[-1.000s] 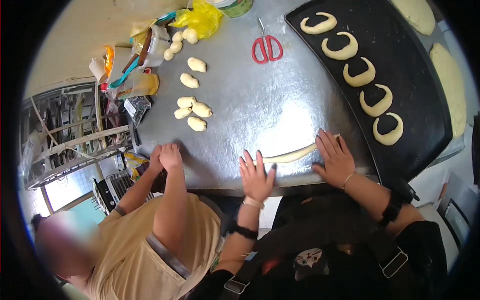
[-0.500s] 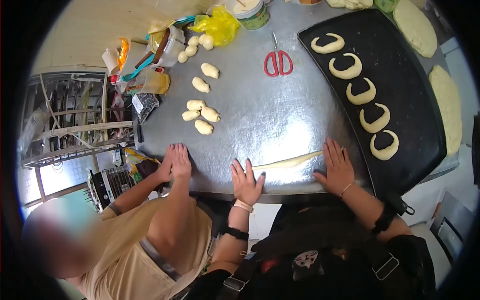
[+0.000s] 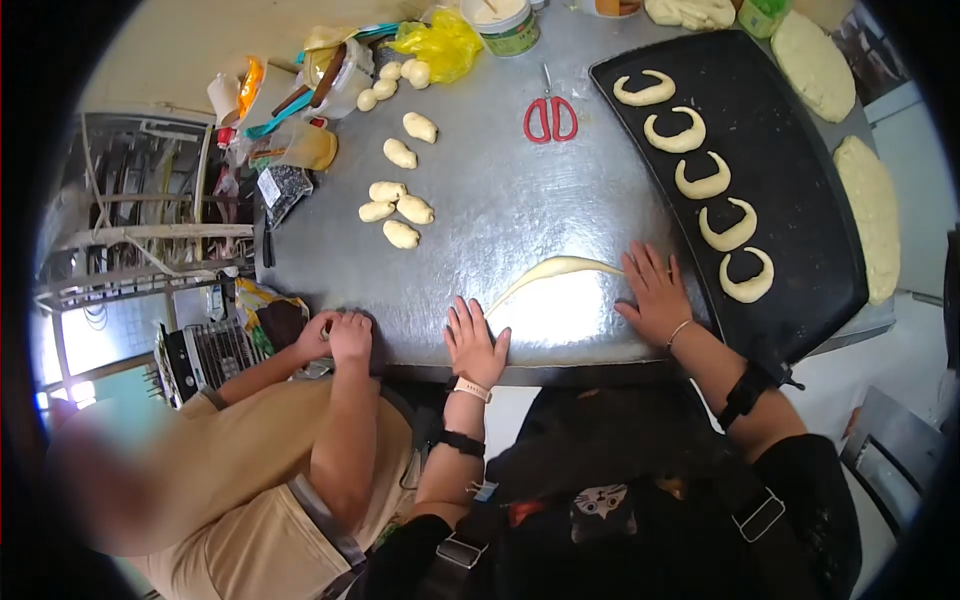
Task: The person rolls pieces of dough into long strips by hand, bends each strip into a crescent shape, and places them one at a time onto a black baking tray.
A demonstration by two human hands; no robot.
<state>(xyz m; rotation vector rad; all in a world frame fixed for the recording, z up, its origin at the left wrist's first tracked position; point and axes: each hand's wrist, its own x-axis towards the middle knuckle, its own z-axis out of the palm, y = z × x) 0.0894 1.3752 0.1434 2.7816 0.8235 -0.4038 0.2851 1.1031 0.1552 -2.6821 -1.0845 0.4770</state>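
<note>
A long strip of dough (image 3: 557, 268), thicker in its middle and thin at both ends, lies in an arch on the metal table (image 3: 480, 215). My left hand (image 3: 476, 345) is flat at its left tip, fingers stretched out. At the other tip, my right hand (image 3: 657, 297) rests palm down with its fingers spread. Neither hand grips anything; the dough's very ends are partly hidden at my fingers. Right of my right hand, several crescent-shaped dough pieces (image 3: 728, 224) sit in a row on a black baking tray (image 3: 800, 200).
Several short dough rolls (image 3: 415, 209) lie left of centre, with dough balls (image 3: 385, 88) behind. Red-handled scissors (image 3: 550, 120) and a white tub (image 3: 505, 28) stand farther back. Large dough slabs (image 3: 866, 215) flank the tray. At left, a co-worker's hands (image 3: 345, 335) are at the table edge.
The dough strip has gone from nearly straight to arched, its middle now farther from me. The co-worker's hands have drawn back and curled. The whole view has shifted slightly.
</note>
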